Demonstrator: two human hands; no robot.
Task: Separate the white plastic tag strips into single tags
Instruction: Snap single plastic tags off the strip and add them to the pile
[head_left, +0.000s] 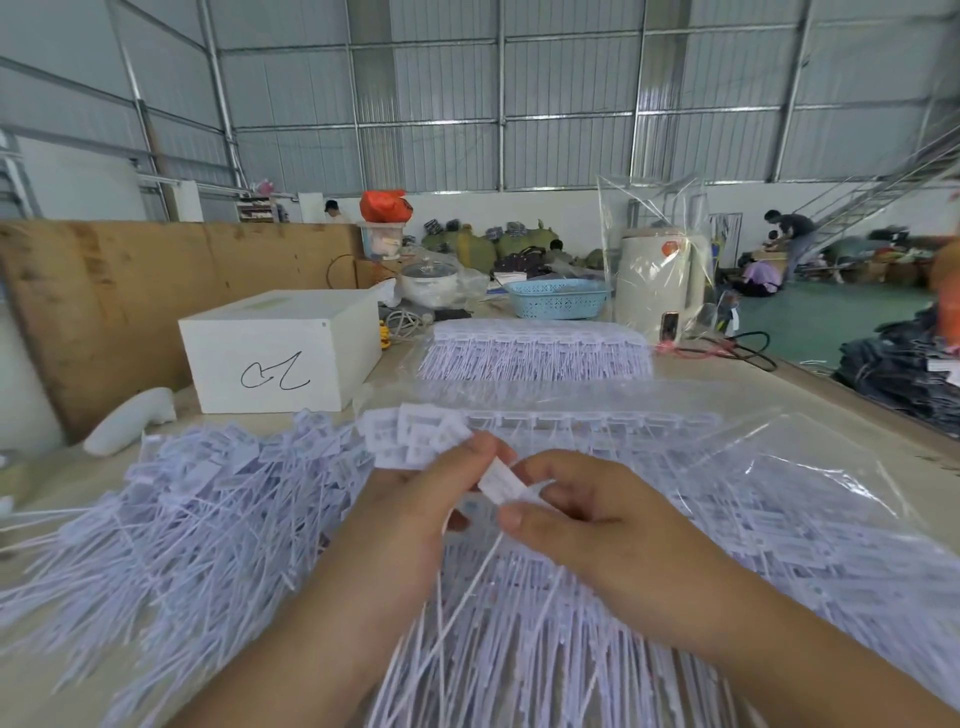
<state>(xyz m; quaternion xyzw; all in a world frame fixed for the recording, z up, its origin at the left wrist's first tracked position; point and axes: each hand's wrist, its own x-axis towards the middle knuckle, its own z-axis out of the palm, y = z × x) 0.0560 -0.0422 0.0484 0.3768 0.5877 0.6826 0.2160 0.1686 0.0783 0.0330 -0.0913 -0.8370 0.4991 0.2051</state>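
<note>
**Both hands on one tag head, strips beneath, loose tags to the left**

Nearest to you, your two forearms reach in from the bottom edge and meet over the table (841, 395). Your right hand (587, 512) has its thumb and forefinger curled round the flat white head of a single tag (501, 484), a narrow pinch with the tag's thin tail running down and toward you from the grip. Your left hand (423, 499) pinches the same cluster from the other side, its fingertips closed on the joined tag heads (415, 434) that fan out just above and left of the grip. The two pinches nearly touch; whether the single tag is already free of its neighbours cannot be told, since the fingers cover the join.

Directly under the grip and spreading toward you lie the tails of the tag strips (519, 639). Right of the grip, more strips sit inside a clear plastic bag (779, 493). Left of the grip, a loose pile of separated tags (197, 509) lies criss-crossed on the table.

Beyond the grip, a further bundle of strips (537, 351) lies flat. Left of that stands a white box (280, 351) with a pen scrawl on its face, and behind it a blue basket (558, 299) and a cream kettle (660, 283) wrapped in clear film.
</note>
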